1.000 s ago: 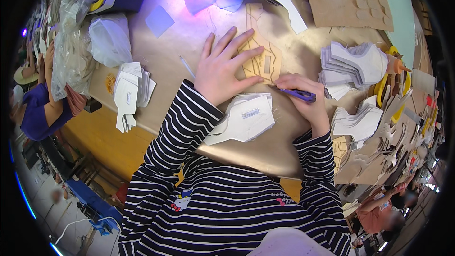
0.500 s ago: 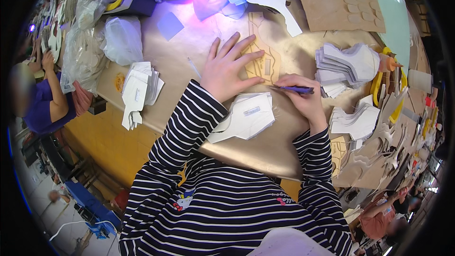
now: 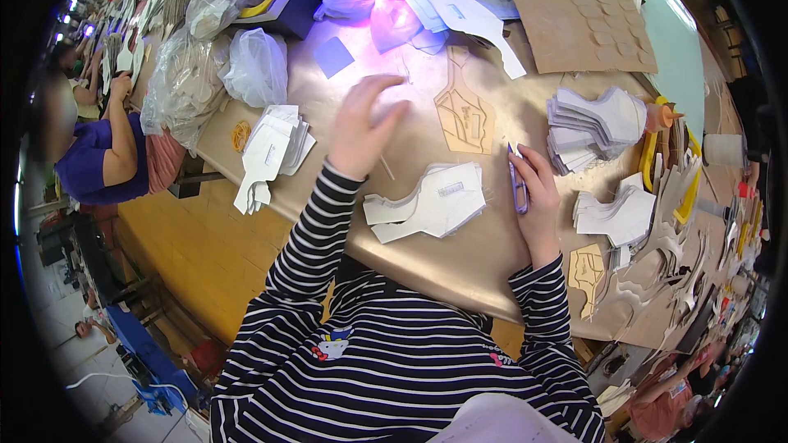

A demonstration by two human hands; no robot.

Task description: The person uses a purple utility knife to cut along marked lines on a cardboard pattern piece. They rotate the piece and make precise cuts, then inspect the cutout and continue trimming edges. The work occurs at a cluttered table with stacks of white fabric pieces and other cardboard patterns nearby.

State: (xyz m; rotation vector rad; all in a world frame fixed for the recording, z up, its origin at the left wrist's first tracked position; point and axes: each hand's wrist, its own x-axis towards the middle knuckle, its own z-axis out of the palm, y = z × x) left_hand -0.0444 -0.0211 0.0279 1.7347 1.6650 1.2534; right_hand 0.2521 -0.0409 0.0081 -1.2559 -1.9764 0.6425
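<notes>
Right hand [image 3: 538,197] clenched round purple pen [image 3: 518,184], resting on brown worktop [image 3: 460,267], just right of tan cardboard template [image 3: 465,119]. Left hand [image 3: 361,127] raised, blurred, fingers spread, grip released, holding nothing. Stack of white cut pieces [image 3: 431,201] between hands, near chest. More white stacks [image 3: 595,123] to right.
</notes>
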